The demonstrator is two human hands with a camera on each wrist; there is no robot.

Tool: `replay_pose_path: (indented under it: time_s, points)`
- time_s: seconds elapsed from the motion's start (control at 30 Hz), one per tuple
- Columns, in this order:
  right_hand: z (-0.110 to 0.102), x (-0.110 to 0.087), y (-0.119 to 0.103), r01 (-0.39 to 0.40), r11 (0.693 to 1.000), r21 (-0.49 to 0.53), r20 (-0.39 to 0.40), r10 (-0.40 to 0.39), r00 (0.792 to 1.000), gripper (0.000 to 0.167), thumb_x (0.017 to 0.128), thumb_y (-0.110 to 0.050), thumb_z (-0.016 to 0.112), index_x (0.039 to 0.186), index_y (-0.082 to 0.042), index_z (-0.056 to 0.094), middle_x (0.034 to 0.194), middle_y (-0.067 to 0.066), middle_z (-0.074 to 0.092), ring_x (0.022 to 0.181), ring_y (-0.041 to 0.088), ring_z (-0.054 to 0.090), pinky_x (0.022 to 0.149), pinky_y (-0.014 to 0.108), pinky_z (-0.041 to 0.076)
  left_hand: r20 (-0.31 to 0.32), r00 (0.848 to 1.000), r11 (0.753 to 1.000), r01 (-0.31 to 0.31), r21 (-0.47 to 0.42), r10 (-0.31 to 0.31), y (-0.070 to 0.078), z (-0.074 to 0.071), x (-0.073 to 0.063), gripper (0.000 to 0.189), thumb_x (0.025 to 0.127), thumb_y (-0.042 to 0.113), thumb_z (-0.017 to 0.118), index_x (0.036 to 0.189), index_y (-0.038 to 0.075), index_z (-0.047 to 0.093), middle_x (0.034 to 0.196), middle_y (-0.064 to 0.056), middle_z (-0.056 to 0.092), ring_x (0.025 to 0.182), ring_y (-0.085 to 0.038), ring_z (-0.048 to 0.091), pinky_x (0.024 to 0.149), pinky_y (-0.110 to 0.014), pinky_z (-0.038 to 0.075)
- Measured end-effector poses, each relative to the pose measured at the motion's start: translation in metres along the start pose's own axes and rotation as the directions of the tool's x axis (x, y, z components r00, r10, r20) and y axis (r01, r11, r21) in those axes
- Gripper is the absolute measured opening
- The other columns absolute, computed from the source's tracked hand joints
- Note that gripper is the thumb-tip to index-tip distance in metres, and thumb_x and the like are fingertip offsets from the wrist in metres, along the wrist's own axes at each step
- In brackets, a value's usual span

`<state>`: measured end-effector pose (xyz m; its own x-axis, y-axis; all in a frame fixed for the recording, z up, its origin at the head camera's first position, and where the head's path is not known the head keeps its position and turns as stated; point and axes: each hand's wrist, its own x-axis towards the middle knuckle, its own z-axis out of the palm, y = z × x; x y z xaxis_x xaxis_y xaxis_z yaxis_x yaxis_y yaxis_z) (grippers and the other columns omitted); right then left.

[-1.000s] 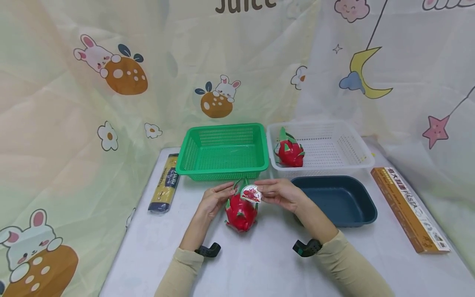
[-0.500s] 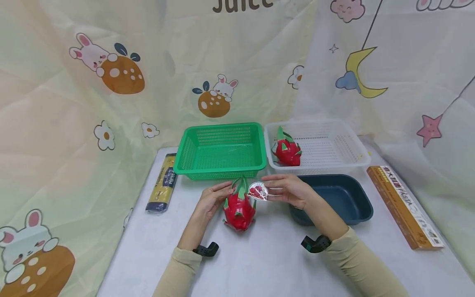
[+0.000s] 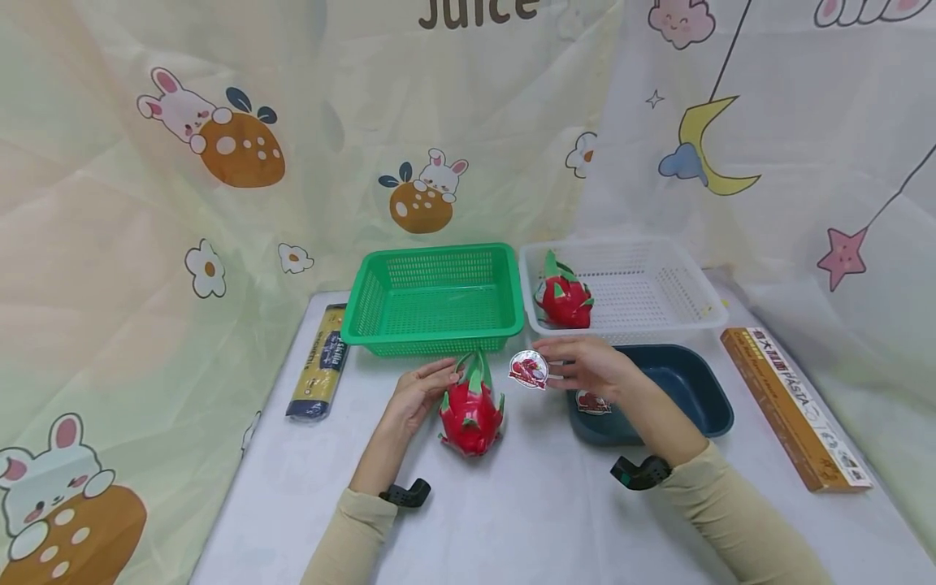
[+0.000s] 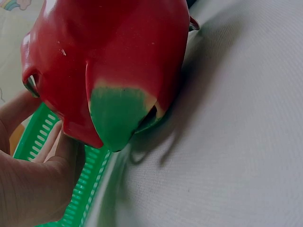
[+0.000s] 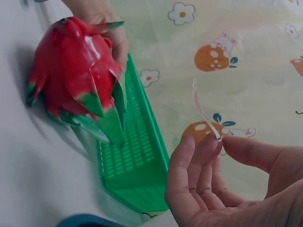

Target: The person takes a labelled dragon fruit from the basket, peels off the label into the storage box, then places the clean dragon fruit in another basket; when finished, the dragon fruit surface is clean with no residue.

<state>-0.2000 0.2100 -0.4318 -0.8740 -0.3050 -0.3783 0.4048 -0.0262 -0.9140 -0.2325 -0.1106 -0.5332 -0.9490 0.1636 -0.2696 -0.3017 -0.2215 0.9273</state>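
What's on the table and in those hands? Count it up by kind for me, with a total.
Dragon fruits: 2 (front dragon fruit, rear dragon fruit)
Baskets: 2 (green basket, white basket)
Tubs: 1 (blue tub)
Packages: 2 (yellow packet, brown box)
Visible stickers: 2 (held sticker, tub sticker)
Total: 9

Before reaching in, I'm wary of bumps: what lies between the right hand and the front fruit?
In the head view, the sticker in the right hand, then bare tablecloth.
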Motion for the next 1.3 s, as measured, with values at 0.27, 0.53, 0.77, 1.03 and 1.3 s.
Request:
replay_pose_path:
  time_s: [0.27,0.53,0.77,1.03,1.3]
  points:
    - [-0.021,-0.009,-0.01,-0.014,1.0,-0.024,-0.015,0.014,1.0,0.041,0.105,-0.023,0.064,0.139,-0.002,0.063,0.116,0.006,0.071,0.103,0.026,0.069,0.095,0.04,0.06,-0.008,1.0,1.0,0.002,0.005,-0.001,0.0,-0.001,0.0,0.05,0.087,0.005,0.084,0.134,-0.001,0.068,0.132,-0.018,0.07,0.111,-0.017,0.072,0.089,-0.025,0.06]
    - [-0.046,-0.016,-0.014,-0.04,0.999,-0.02,-0.042,0.039,0.998,0.053,0.105,-0.026,0.064,0.149,0.001,0.053,0.117,0.004,0.07,0.106,0.026,0.066,0.093,0.04,0.061,-0.007,1.0,1.0,-0.004,0.003,0.004,0.001,-0.001,0.0,0.05,0.087,0.006,0.083,0.134,0.0,0.067,0.129,-0.016,0.072,0.112,-0.018,0.072,0.091,-0.026,0.059]
    - [-0.074,-0.024,-0.011,-0.064,0.996,-0.064,-0.096,0.058,0.994,0.034,0.104,-0.028,0.066,0.132,-0.01,0.07,0.114,0.003,0.069,0.105,0.025,0.064,0.092,0.039,0.061,0.004,1.0,1.0,0.009,0.01,-0.01,0.001,-0.001,0.0,0.049,0.089,0.008,0.083,0.134,0.0,0.067,0.127,-0.013,0.073,0.112,-0.019,0.072,0.092,-0.027,0.059]
    - [-0.101,-0.031,-0.001,-0.094,0.993,-0.07,-0.12,0.085,0.989,0.023,0.105,-0.028,0.064,0.12,-0.017,0.076,0.109,0.0,0.069,0.101,0.021,0.065,0.091,0.038,0.061,0.003,1.0,1.0,0.011,0.024,-0.011,-0.001,-0.001,0.001,0.048,0.09,0.009,0.082,0.135,0.0,0.067,0.128,-0.013,0.073,0.11,-0.017,0.072,0.09,-0.026,0.059]
    - [-0.114,-0.035,0.001,-0.13,0.976,-0.176,-0.164,0.101,0.981,0.043,0.103,-0.031,0.067,0.137,-0.005,0.063,0.107,-0.001,0.071,0.1,0.02,0.067,0.094,0.042,0.061,-0.008,1.0,1.0,0.017,0.018,-0.017,-0.002,-0.001,0.0,0.045,0.09,0.009,0.081,0.133,0.003,0.069,0.128,-0.012,0.073,0.108,-0.016,0.072,0.09,-0.025,0.059]
